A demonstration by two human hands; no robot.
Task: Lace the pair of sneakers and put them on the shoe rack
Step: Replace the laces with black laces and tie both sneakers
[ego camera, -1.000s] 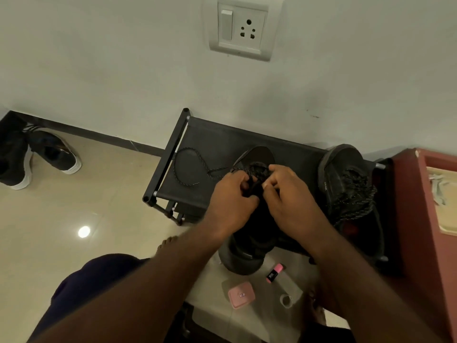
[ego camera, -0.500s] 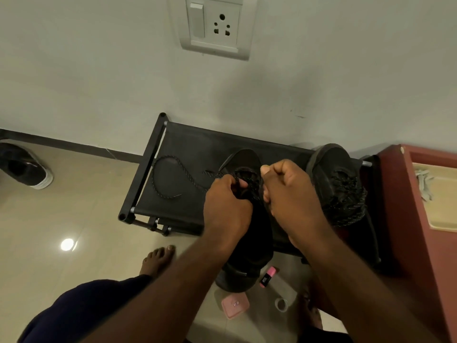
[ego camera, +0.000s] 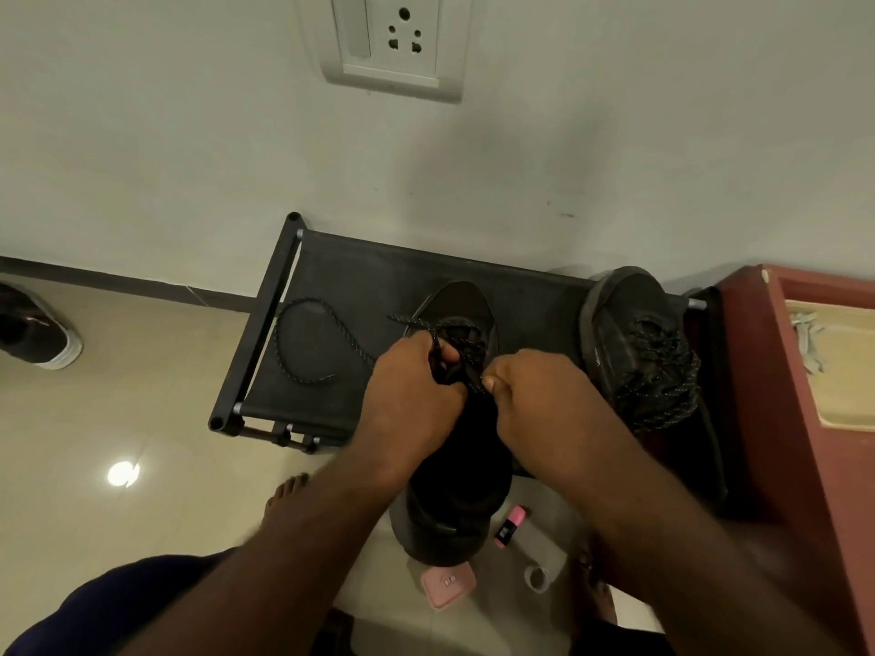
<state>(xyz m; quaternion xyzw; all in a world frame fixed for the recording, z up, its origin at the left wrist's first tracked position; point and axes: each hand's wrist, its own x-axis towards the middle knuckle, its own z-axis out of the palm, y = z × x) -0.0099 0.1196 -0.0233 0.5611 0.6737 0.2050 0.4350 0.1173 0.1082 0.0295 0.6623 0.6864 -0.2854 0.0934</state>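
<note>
Filling the upper half of the view, a pale wall (ego camera: 189,134) carries a white socket (ego camera: 393,40) and meets a glossy beige floor (ego camera: 118,419). A black rack (ego camera: 360,272) stands against that wall, with a red cabinet (ego camera: 767,371) just beside its right end.

Two black sneakers are at the rack. One sneaker (ego camera: 466,305) lies toe toward the wall near the middle of the top shelf, its heel hanging past the front edge. The second sneaker (ego camera: 629,333), fully laced, sits at the shelf's right end, toe also to the wall.

Both hands meet over the first sneaker's eyelets. The left hand (ego camera: 407,395) has its fingers curled round the lace (ego camera: 303,333) at the tongue; the right hand (ego camera: 540,395) pinches the same lace between thumb and curled fingers. The lace's free length loops across the bare shelf to the left.

A dark shoe (ego camera: 33,333) lies on the floor at far left. A bare foot (ego camera: 284,494) shows below the rack. Near the heel lie a pink case (ego camera: 447,584), a pink marker (ego camera: 509,525) and a small tape roll (ego camera: 537,576).
</note>
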